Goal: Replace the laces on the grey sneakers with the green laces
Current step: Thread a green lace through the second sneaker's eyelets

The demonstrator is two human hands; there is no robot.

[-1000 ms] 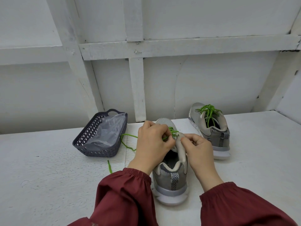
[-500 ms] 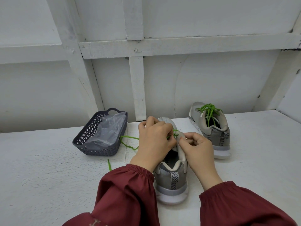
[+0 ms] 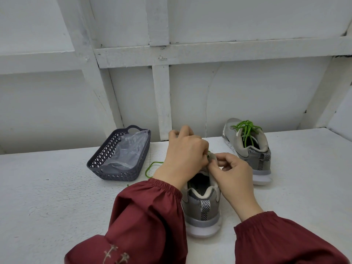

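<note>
White counter (image 3: 57, 197) is carrying everything here. Dark basket (image 3: 118, 176) holding a plastic bag (image 3: 129, 151) is sitting by the back edge, left of middle. The laced sneaker (image 3: 255, 155) is wearing its green laces (image 3: 245, 128) near the back edge, and the other sneaker (image 3: 203, 208) is sitting heel-out by the front edge. Left hand (image 3: 184, 159) is curling its fingers round the loose green lace (image 3: 150, 167), which is trailing toward the basket. Right hand (image 3: 234, 174) is pinching the tongue (image 3: 211, 156).
</note>
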